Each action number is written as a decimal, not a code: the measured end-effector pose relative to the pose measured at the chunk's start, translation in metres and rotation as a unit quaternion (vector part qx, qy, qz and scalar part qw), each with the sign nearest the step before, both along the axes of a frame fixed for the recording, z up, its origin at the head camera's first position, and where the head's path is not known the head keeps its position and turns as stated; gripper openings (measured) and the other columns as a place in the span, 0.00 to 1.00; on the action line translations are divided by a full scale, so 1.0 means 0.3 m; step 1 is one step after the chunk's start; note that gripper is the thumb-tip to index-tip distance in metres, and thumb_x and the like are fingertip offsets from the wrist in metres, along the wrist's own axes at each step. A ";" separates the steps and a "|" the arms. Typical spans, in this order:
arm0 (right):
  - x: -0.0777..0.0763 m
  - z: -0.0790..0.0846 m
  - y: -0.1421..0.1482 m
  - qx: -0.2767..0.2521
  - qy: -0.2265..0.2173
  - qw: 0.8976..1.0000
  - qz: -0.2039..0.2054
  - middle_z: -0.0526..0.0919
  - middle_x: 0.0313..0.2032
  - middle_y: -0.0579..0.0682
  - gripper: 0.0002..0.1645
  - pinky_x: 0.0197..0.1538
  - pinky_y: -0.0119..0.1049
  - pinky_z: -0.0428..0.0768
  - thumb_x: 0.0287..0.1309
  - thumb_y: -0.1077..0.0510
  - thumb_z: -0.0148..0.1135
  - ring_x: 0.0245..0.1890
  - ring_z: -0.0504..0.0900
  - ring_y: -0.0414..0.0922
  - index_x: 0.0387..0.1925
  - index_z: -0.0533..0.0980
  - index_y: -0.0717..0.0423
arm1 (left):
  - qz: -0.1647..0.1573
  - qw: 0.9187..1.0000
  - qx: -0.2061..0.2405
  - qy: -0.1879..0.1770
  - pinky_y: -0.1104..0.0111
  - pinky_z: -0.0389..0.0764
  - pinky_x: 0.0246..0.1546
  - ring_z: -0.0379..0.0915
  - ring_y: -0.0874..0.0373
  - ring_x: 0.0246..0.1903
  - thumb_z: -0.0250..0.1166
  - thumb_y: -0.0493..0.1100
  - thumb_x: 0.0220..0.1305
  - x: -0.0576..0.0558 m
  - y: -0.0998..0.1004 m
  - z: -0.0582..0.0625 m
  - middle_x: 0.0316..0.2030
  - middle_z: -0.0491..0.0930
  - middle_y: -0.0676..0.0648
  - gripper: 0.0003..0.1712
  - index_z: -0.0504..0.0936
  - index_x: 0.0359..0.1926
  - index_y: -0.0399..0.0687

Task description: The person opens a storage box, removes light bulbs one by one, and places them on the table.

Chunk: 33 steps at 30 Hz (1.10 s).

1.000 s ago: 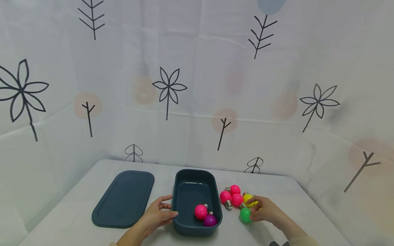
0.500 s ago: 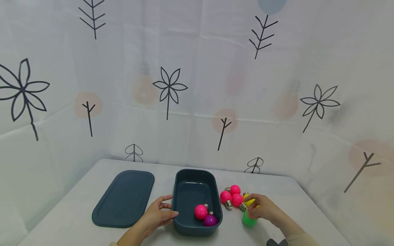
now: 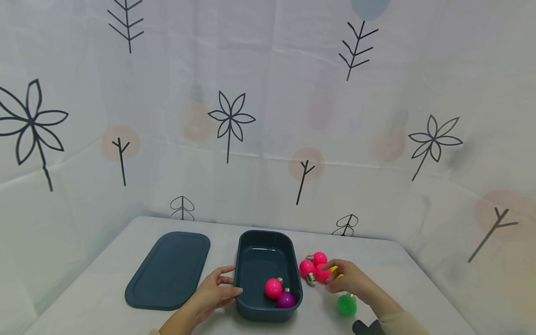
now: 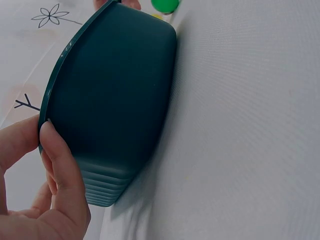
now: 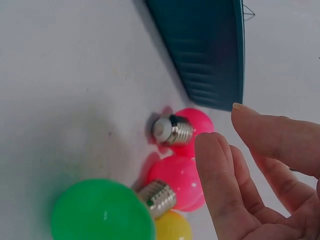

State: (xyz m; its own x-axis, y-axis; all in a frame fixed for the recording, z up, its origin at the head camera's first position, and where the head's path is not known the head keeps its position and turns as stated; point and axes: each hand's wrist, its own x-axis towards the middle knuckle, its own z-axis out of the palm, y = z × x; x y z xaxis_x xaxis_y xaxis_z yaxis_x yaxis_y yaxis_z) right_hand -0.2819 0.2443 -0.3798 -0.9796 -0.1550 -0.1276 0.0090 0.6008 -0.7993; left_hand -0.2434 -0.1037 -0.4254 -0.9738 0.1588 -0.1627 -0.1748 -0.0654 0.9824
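Observation:
My left hand [image 3: 211,291] holds the left side of a dark teal box [image 3: 268,316], thumb and fingers at its rim in the left wrist view. Inside the box lie a pink light bulb [image 3: 273,288] and a purple light bulb [image 3: 286,300]. With nothing between its bent fingers, my right hand [image 3: 347,281] hovers over the bulbs to the right. Its fingertips overlap a pink bulb [image 3: 321,273]; a yellow bulb [image 3: 335,271] is mostly hidden behind the hand. Closer to me sits a green bulb [image 3: 346,305], its metal base partly covered.
Two more pink bulbs, one nearer the box [image 3: 307,268] and one farther back [image 3: 320,258], lie beside the box. A flat dark lid [image 3: 169,270] rests left of it on the white table [image 3: 222,256]. Behind hangs a patterned white cloth [image 3: 259,186].
My right hand has moved left, from the green bulb towards the pink ones. The green bulb has shifted right and closer to me. My left hand stays at the box.

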 end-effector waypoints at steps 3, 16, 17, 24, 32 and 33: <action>-0.004 0.003 -0.013 -0.007 0.013 1.000 0.020 0.73 0.28 0.53 0.24 0.35 0.40 0.81 0.44 0.71 0.67 0.27 0.75 0.47 0.46 0.72 0.66 | 0.002 1.000 -0.003 -0.002 0.65 0.80 0.36 0.74 0.56 0.31 0.71 0.32 0.49 -0.001 0.001 0.001 0.42 0.69 0.40 0.43 0.59 0.65 0.35; -0.031 0.026 -0.086 -0.009 0.035 0.999 0.027 0.74 0.28 0.53 0.26 0.31 0.41 0.78 0.42 0.71 0.67 0.27 0.74 0.47 0.48 0.74 0.63 | 0.005 1.000 -0.008 -0.004 0.65 0.80 0.36 0.73 0.56 0.31 0.71 0.32 0.49 -0.001 0.002 0.001 0.42 0.68 0.40 0.43 0.60 0.65 0.36; -0.033 0.028 -0.093 -0.008 0.036 0.999 0.029 0.74 0.28 0.53 0.26 0.32 0.42 0.78 0.42 0.71 0.67 0.27 0.74 0.47 0.48 0.74 0.63 | 0.005 1.000 -0.009 -0.004 0.65 0.80 0.36 0.73 0.56 0.31 0.71 0.32 0.49 -0.001 0.002 0.001 0.42 0.68 0.40 0.43 0.60 0.65 0.36; -0.050 0.045 -0.132 -0.011 0.038 0.998 0.044 0.76 0.31 0.54 0.24 0.35 0.42 0.79 0.41 0.70 0.68 0.30 0.76 0.47 0.45 0.75 0.59 | 0.005 1.000 -0.010 -0.003 0.64 0.80 0.36 0.73 0.56 0.31 0.71 0.33 0.50 0.000 0.002 0.002 0.43 0.68 0.40 0.43 0.60 0.65 0.36; -0.072 0.064 -0.160 -0.015 0.027 0.996 0.089 0.78 0.34 0.55 0.22 0.39 0.45 0.79 0.46 0.68 0.68 0.31 0.77 0.47 0.46 0.75 0.61 | 0.003 1.000 -0.012 -0.003 0.64 0.80 0.37 0.73 0.56 0.32 0.71 0.33 0.50 0.000 0.001 0.002 0.43 0.68 0.39 0.43 0.59 0.65 0.36; -0.075 0.068 -0.163 -0.018 0.025 0.995 0.096 0.78 0.34 0.55 0.22 0.40 0.45 0.79 0.47 0.68 0.68 0.32 0.77 0.47 0.47 0.75 0.61 | 0.003 1.000 -0.011 -0.003 0.64 0.80 0.37 0.73 0.56 0.32 0.71 0.33 0.50 -0.001 0.001 0.002 0.43 0.68 0.39 0.43 0.59 0.65 0.36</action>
